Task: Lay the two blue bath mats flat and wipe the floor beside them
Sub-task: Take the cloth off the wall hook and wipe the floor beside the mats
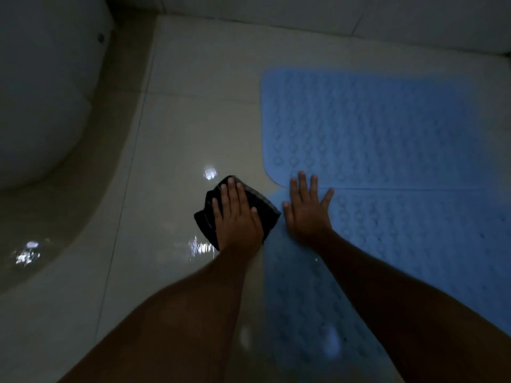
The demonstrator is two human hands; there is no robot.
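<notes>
While my right grip (307, 214), flat-open, pins the near blue mat (414, 244), my left grip (237, 217) presses the black cloth (205, 218) open-palmed. I'd wipe floor (166, 134) along mat's edge.

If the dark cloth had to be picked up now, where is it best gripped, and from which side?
Probably pinch the dark cloth at its bunched left corner, coming from the left: the left hand presses flat on its middle, and the near mat crowds its right edge.
</notes>
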